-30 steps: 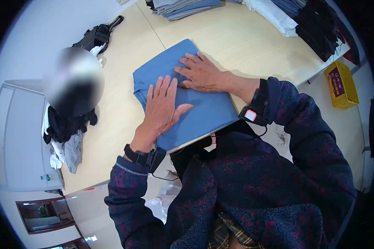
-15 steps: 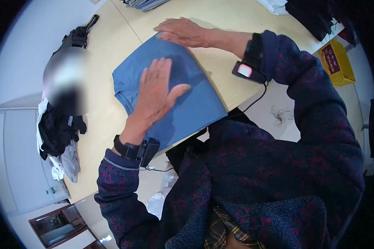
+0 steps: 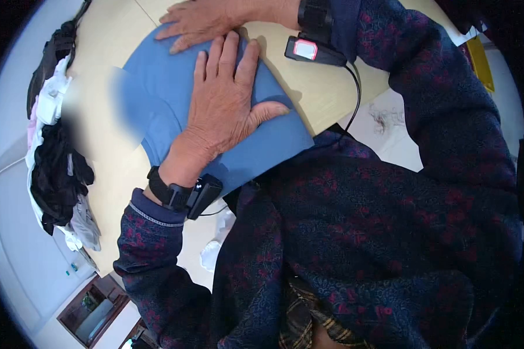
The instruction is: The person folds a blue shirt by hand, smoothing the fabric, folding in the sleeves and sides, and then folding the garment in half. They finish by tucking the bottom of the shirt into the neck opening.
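A folded blue garment (image 3: 157, 87) lies flat on the light wooden table (image 3: 108, 41). My left hand (image 3: 224, 104) presses palm down on its middle, fingers spread. At the garment's far edge my right hand (image 3: 201, 20) also rests flat, fingers pointing left. Both wrists wear black bands, and the right one carries a small device with a red-lit screen (image 3: 305, 49). Neither hand grips anything.
A heap of black, white and pink clothes (image 3: 55, 151) hangs over the table's left edge. A yellow box (image 3: 483, 61) stands on the floor at the right. Near my body the table edge runs diagonally, with white floor beyond it.
The view has dropped closer to the table. My right hand slid from the garment's middle to its far edge, while my left hand stayed flat on the cloth.
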`<action>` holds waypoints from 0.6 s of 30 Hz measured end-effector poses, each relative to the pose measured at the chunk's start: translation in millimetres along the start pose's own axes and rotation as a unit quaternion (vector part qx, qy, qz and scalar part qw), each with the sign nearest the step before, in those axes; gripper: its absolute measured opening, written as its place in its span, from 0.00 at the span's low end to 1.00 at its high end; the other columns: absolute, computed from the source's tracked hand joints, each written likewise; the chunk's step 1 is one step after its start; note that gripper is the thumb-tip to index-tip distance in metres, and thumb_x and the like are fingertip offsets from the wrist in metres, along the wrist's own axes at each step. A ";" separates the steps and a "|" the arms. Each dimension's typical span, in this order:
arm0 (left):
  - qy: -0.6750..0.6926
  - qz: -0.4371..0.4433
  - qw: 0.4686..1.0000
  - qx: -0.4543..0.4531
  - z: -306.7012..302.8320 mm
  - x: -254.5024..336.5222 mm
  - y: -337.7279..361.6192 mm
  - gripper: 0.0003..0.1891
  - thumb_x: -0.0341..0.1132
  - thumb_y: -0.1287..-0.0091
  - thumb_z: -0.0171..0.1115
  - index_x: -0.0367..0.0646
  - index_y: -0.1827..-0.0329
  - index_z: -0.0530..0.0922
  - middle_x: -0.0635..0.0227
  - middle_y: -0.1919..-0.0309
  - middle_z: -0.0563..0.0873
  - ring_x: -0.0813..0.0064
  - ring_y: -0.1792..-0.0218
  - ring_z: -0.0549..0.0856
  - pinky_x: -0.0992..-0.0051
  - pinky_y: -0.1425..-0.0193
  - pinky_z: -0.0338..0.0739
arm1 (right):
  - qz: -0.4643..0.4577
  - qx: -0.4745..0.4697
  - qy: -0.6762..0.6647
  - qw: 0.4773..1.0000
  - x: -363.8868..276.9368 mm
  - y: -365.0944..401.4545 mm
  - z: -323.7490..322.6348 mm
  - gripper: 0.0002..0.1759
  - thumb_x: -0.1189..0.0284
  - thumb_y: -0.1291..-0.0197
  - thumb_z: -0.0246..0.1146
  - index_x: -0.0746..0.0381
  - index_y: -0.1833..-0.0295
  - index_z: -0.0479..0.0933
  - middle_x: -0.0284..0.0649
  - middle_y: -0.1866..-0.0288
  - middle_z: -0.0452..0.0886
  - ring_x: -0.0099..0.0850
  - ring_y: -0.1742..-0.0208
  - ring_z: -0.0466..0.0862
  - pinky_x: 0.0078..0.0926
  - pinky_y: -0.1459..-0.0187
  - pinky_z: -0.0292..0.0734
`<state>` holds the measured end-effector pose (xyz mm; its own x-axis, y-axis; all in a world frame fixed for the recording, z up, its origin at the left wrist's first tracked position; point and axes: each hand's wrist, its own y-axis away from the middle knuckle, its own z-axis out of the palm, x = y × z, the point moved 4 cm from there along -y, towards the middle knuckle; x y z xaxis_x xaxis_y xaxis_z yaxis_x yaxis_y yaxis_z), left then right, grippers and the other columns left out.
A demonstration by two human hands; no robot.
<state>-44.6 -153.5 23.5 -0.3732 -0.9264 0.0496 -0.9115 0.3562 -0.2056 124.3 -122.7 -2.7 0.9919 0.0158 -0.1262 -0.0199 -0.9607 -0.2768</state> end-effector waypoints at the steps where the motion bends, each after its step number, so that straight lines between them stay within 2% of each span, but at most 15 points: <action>1: -0.001 0.000 1.000 -0.008 -1.9 3.7 1.8 0.52 0.74 0.41 0.49 0.40 0.24 0.59 0.43 0.28 0.61 0.43 0.26 0.58 0.46 0.24 0.49 | -0.003 -0.002 0.003 1.000 -0.5 -1.1 -1.4 0.35 0.44 0.31 0.47 0.54 0.27 0.66 0.54 0.28 0.66 0.52 0.26 0.63 0.59 0.29 0.55; 3: 0.008 0.011 1.000 -0.024 -4.8 12.0 5.2 0.53 0.75 0.42 0.49 0.40 0.24 0.59 0.43 0.28 0.61 0.44 0.25 0.57 0.46 0.23 0.48 | -0.011 0.031 0.002 0.999 1.5 1.2 2.4 0.34 0.45 0.30 0.47 0.55 0.27 0.67 0.53 0.29 0.67 0.51 0.27 0.64 0.58 0.29 0.56; 6: 0.041 0.043 0.997 -0.053 -8.5 32.8 13.8 0.54 0.75 0.46 0.53 0.41 0.26 0.62 0.46 0.29 0.64 0.46 0.25 0.58 0.43 0.24 0.48 | -0.005 -0.030 0.001 1.000 -7.0 2.1 -10.9 0.35 0.45 0.30 0.47 0.56 0.27 0.66 0.55 0.28 0.66 0.52 0.26 0.63 0.56 0.29 0.55; 9: 0.056 0.068 0.992 -0.085 -13.9 46.3 19.2 0.54 0.75 0.48 0.55 0.43 0.25 0.62 0.48 0.27 0.62 0.48 0.24 0.57 0.43 0.23 0.46 | -0.018 0.004 -0.001 1.000 -3.1 1.7 -5.2 0.35 0.46 0.30 0.47 0.57 0.27 0.66 0.56 0.29 0.66 0.52 0.27 0.64 0.54 0.29 0.56; 12: 0.073 0.074 0.989 -0.107 -12.2 57.3 29.7 0.57 0.79 0.50 0.51 0.47 0.23 0.59 0.50 0.25 0.59 0.47 0.23 0.53 0.43 0.22 0.42 | -0.018 0.043 0.003 0.999 -0.7 1.8 -0.7 0.35 0.46 0.30 0.47 0.57 0.27 0.65 0.56 0.29 0.67 0.52 0.27 0.65 0.53 0.29 0.57; 15: 0.104 0.076 0.983 -0.130 -13.0 67.3 39.8 0.59 0.76 0.51 0.56 0.47 0.21 0.54 0.51 0.22 0.55 0.48 0.22 0.51 0.44 0.21 0.39 | -0.012 -0.020 0.010 1.000 -7.9 -1.2 -11.9 0.34 0.48 0.30 0.48 0.57 0.27 0.64 0.56 0.30 0.67 0.52 0.28 0.65 0.54 0.30 0.57; 18: 0.135 0.086 0.978 -0.132 -14.1 74.3 50.3 0.56 0.72 0.47 0.59 0.48 0.20 0.52 0.53 0.21 0.52 0.50 0.21 0.49 0.44 0.20 0.37 | 0.023 -0.032 0.052 0.998 -4.7 0.7 -5.9 0.33 0.44 0.28 0.44 0.47 0.24 0.60 0.48 0.23 0.60 0.45 0.22 0.58 0.54 0.25 0.49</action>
<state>-120.7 -202.7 30.6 -0.5250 -0.7962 0.3007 -0.8304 0.5567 0.0240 120.3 -125.0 3.3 0.9979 -0.0534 -0.0369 -0.0600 -0.9756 -0.2111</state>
